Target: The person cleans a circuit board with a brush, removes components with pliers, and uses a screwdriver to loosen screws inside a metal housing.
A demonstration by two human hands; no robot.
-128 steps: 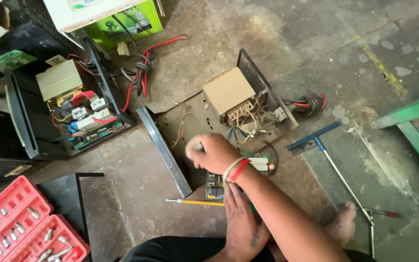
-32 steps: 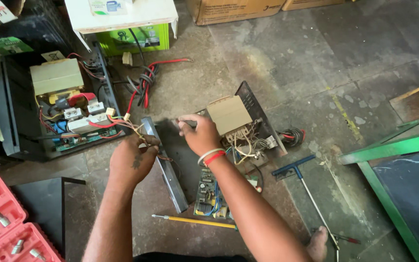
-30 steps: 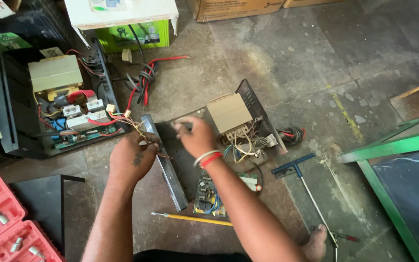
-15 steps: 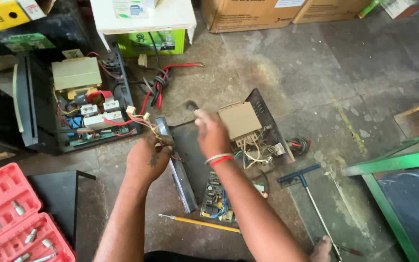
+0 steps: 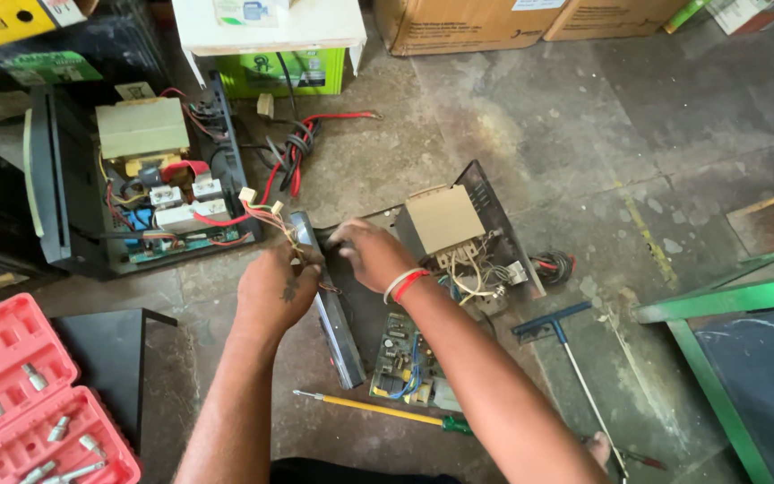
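Open chassis (image 5: 378, 314) w/ transformer (image 5: 443, 218), both hands, left (image 5: 272, 289), right (image 5: 371, 256), gripping side panel (image 5: 329, 314)

Both arms are bare, with no sleeves in view. The right hand (image 5: 365, 255) wears red and white bangles (image 5: 405, 283) at the wrist. The left hand (image 5: 272, 289) carries a small dark mark on its back.

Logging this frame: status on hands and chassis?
Left hand grips side panel. Right hand inside open chassis. Screwdriver on floor nearby.
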